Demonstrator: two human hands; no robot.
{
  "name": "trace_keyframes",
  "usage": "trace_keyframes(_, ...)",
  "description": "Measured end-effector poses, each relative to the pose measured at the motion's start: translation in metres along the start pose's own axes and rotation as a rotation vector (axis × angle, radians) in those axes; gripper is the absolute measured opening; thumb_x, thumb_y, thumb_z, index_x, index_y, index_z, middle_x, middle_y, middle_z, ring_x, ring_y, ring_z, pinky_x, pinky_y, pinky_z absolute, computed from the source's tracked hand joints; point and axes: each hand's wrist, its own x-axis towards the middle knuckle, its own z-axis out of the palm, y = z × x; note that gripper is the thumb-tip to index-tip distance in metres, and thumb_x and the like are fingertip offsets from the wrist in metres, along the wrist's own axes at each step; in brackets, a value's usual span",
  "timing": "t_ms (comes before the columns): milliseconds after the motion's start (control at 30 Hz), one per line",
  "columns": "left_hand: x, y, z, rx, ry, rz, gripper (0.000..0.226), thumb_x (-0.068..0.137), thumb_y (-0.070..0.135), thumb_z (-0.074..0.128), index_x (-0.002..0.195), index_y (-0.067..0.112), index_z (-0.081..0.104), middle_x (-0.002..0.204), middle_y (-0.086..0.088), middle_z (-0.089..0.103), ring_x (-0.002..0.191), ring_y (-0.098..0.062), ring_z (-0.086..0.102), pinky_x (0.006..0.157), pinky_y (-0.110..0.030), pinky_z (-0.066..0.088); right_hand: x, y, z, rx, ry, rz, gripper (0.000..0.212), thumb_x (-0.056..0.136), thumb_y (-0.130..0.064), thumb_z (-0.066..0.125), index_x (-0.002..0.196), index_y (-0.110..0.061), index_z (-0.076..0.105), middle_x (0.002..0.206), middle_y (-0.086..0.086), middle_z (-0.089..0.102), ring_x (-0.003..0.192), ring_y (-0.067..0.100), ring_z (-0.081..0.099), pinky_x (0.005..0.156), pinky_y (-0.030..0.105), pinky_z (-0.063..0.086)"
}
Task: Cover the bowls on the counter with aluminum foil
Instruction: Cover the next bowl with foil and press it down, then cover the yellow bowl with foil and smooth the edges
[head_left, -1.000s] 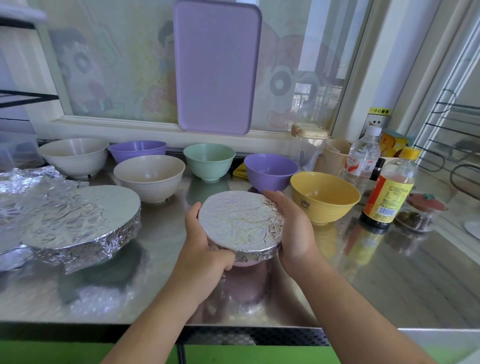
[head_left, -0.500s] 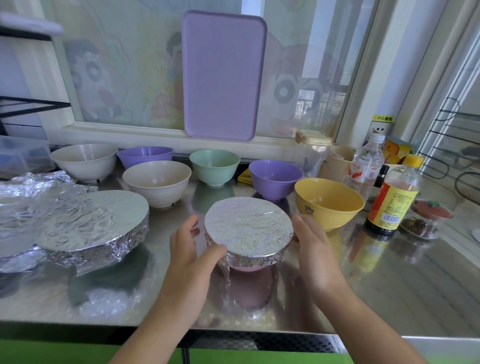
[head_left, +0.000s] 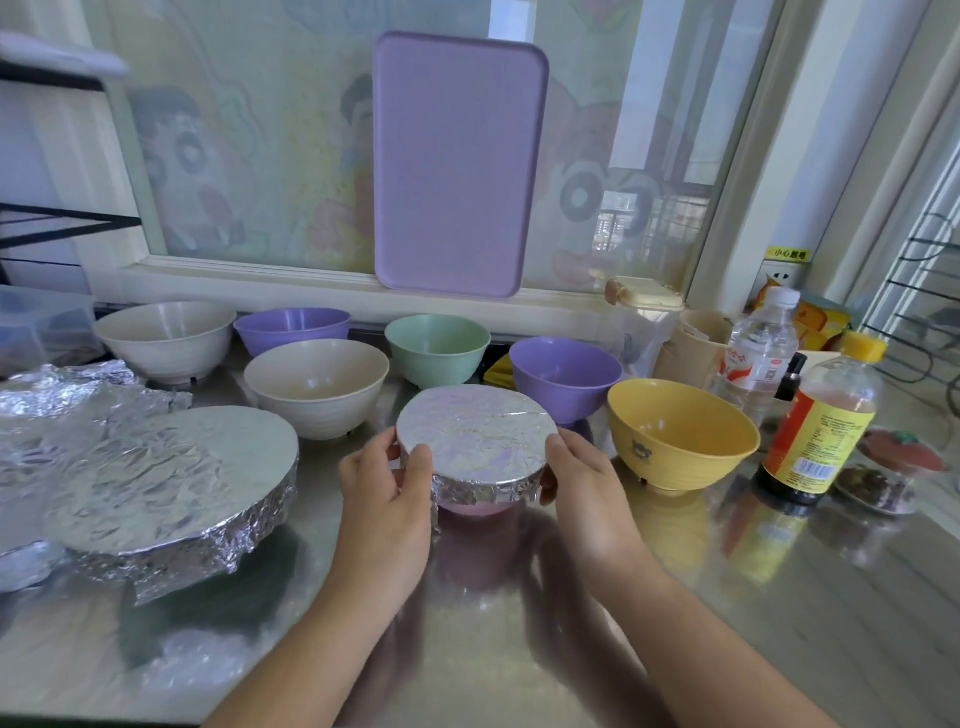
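The table (head_left: 779, 597) is brushed metal, glossy enough to mirror the bowls. Crinkled, shiny aluminum foil (head_left: 475, 434) stretches taut over the near pink bowl (head_left: 470, 506), and rougher crumpled foil wraps the wide dish (head_left: 171, 488) at left. The yellow bowl (head_left: 680, 434) and cream bowl (head_left: 317, 384) look matt, faintly ribbed plastic. The far purple tray (head_left: 457, 166) is matt, finely textured.

I'm looking at a home kitchen: a stainless steel counter (head_left: 779, 597) runs below a window with cartoon film (head_left: 249, 156). Bowls stand along the counter's back, condiment bottles (head_left: 821, 431) at its right end, a purple tray (head_left: 457, 161) leaning above it.
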Motion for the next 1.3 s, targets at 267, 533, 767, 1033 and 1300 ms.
trace_keyframes(267, 0.044, -0.006, 0.021, 0.043, 0.062, 0.007, 0.030, 0.106, 0.035, 0.050, 0.126, 0.016, 0.062, 0.130, -0.011, 0.048, 0.099, 0.004, 0.056, 0.085, -0.023, 0.038, 0.050, 0.011, 0.031, 0.018, 0.059, 0.086, 0.033, 0.106, -0.031, 0.045, 0.101, -0.023, 0.076, 0.100, -0.010, 0.078, 0.105, 0.021, 0.072, 0.102, 0.056, 0.056)
trace_keyframes(533, 0.057, -0.015, 0.021, 0.002, 0.067, 0.057, 0.053, 0.096, 0.062, 0.048, 0.130, 0.026, 0.065, 0.131, -0.010, 0.059, 0.089, 0.004, 0.065, 0.105, -0.045, 0.051, 0.062, 0.017, 0.039, 0.050, 0.046, 0.080, 0.033, 0.100, -0.040, 0.047, 0.104, -0.025, 0.076, 0.103, -0.011, 0.079, 0.108, 0.017, 0.072, 0.103, 0.055, 0.055)
trace_keyframes(767, 0.051, -0.018, 0.018, 0.037, 0.103, 0.076, 0.048, 0.100, 0.049, 0.058, 0.139, 0.020, 0.058, 0.136, 0.000, 0.051, 0.104, 0.004, 0.060, 0.098, -0.031, 0.043, 0.061, 0.020, 0.027, 0.120, -0.050, 0.103, 0.029, 0.094, -0.030, 0.057, 0.115, -0.024, 0.075, 0.106, -0.001, 0.079, 0.096, 0.016, 0.073, 0.086, 0.041, 0.058)
trace_keyframes(1033, 0.010, 0.001, 0.020, 0.094, 0.179, 0.219, 0.011, 0.099, 0.014, 0.063, 0.094, 0.024, 0.064, 0.085, 0.008, 0.068, 0.082, -0.009, 0.063, 0.079, -0.030, 0.048, 0.027, 0.010, 0.003, 0.060, 0.201, 0.121, 0.016, 0.097, -0.010, 0.056, 0.097, -0.021, 0.068, 0.088, -0.002, 0.072, 0.081, 0.016, 0.072, 0.062, 0.033, 0.056)
trace_keyframes(1300, -0.027, 0.041, 0.093, 0.002, -0.150, 0.152, 0.007, 0.088, 0.037, 0.062, 0.089, 0.033, 0.067, 0.079, 0.008, 0.071, 0.081, -0.020, 0.068, 0.082, -0.050, 0.058, -0.018, -0.016, -0.089, -0.135, 0.397, -0.129, 0.016, 0.094, -0.008, 0.060, 0.093, -0.023, 0.065, 0.091, -0.005, 0.069, 0.086, 0.010, 0.061, 0.076, 0.024, 0.047)
